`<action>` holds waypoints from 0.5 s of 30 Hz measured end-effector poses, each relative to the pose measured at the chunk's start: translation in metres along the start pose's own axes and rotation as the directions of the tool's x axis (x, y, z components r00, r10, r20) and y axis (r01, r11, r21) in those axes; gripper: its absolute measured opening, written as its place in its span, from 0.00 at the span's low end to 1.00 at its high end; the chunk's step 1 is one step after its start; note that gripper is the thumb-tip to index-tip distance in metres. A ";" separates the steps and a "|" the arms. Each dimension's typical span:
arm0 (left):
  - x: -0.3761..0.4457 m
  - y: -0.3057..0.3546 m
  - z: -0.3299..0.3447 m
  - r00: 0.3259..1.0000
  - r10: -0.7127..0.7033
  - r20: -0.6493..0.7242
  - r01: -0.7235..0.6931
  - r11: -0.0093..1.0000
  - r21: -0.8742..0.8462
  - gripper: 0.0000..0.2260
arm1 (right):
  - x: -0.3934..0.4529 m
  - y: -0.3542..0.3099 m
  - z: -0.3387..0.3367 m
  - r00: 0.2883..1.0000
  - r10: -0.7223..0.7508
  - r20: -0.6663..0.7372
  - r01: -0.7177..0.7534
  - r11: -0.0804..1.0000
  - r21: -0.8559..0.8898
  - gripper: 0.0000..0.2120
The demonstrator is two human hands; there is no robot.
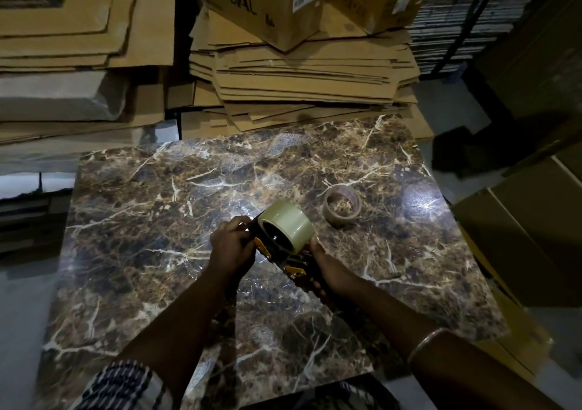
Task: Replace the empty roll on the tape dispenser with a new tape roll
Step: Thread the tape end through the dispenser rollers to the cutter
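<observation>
A black and yellow tape dispenser (277,253) is held above the marbled table (141,220), with a full roll of pale clear tape (291,225) seated on its hub. My left hand (231,245) grips the dispenser's left side by the roll. My right hand (327,269) holds the handle end from the right, its fingers wrapped underneath. The empty cardboard roll core (341,204) lies on the table, up and to the right of the dispenser, apart from both hands.
Stacks of flattened cardboard (299,75) and a printed carton (267,3) rise behind the table's far edge. More flat cardboard (78,31) is piled at far left. Boxes (519,236) stand close to the table's right side. A bangle (425,340) circles my right wrist.
</observation>
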State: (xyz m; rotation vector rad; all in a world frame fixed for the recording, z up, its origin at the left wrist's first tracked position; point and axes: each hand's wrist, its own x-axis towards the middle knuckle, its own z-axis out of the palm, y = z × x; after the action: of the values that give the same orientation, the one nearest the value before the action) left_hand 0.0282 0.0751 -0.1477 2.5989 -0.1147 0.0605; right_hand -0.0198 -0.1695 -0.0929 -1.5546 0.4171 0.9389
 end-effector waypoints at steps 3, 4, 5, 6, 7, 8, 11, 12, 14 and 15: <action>0.000 -0.005 -0.002 0.999 0.020 0.033 -0.020 1.000 -0.003 0.10 | -0.002 0.007 -0.004 0.999 -0.019 -0.028 0.019 1.000 -0.003 0.53; -0.001 -0.005 -0.002 0.999 0.025 0.035 -0.025 1.000 -0.005 0.12 | -0.005 0.012 -0.006 0.999 -0.025 -0.035 0.026 1.000 0.009 0.53; 0.001 -0.005 -0.001 0.999 0.022 0.035 -0.022 1.000 -0.012 0.14 | -0.007 0.019 -0.009 0.998 -0.036 -0.045 0.037 0.999 0.026 0.52; 0.002 -0.006 0.000 0.999 0.009 0.040 -0.008 1.000 -0.020 0.16 | -0.011 0.026 -0.012 0.997 -0.043 -0.063 0.046 0.998 0.033 0.50; 0.003 -0.006 0.001 0.999 -0.002 0.045 0.004 1.000 -0.027 0.16 | -0.016 0.032 -0.014 0.995 -0.047 -0.087 0.050 0.998 0.028 0.47; 0.003 -0.008 0.003 0.999 -0.009 0.046 0.010 0.999 -0.030 0.15 | -0.022 0.036 -0.016 0.993 -0.047 -0.105 0.049 0.999 0.015 0.43; 0.001 -0.007 0.008 0.999 -0.042 -0.008 0.042 0.998 -0.045 0.11 | -0.040 0.034 -0.017 0.986 -0.003 -0.166 -0.009 0.997 -0.071 0.40; -0.001 -0.002 0.008 0.997 -0.073 -0.029 0.071 0.995 -0.065 0.09 | -0.044 0.030 -0.016 0.980 0.009 -0.198 -0.036 0.991 -0.130 0.40; -0.004 0.014 0.012 0.993 -0.107 -0.058 0.100 0.989 -0.108 0.07 | -0.045 0.026 -0.015 0.974 -0.003 -0.226 -0.058 0.964 -0.260 0.41; -0.005 0.026 0.013 0.994 -0.098 -0.043 0.093 0.989 -0.115 0.09 | -0.044 0.026 -0.015 0.974 -0.017 -0.228 -0.056 0.949 -0.310 0.43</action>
State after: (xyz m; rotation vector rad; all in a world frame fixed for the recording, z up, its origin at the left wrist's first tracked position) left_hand 0.0211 0.0464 -0.1461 2.4838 0.0233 0.0797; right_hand -0.0601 -0.1998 -0.0772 -1.9648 0.4612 0.8748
